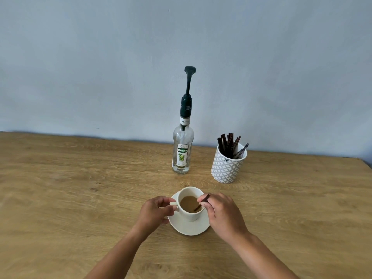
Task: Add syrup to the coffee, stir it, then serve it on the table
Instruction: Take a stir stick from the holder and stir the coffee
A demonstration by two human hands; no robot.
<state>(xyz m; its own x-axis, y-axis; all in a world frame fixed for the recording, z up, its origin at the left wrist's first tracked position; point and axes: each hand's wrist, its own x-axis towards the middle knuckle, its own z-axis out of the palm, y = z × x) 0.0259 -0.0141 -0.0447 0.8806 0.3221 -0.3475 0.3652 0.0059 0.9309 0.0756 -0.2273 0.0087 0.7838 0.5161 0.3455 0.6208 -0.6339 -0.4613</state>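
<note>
i see the glossy white cup (191, 206) of milky coffee on its round saucer (189, 226), mid oak-grain table (80, 188). left hand (155, 210) pinches the handle; right hand (223, 212) grips a thin dark stirrer (202, 202) dipped in. clear glass syrup bottle (183, 152) stands behind.

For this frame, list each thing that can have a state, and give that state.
Coffee cup: upright on the saucer, holds light brown coffee.
Stir stick: tilted, lower end in the coffee.
Left hand: grip on the cup handle.
Right hand: pinching the stick.
Syrup bottle: upright, pump fitted, nearly empty.
Patterned holder: upright, holds dark sticks.
</note>
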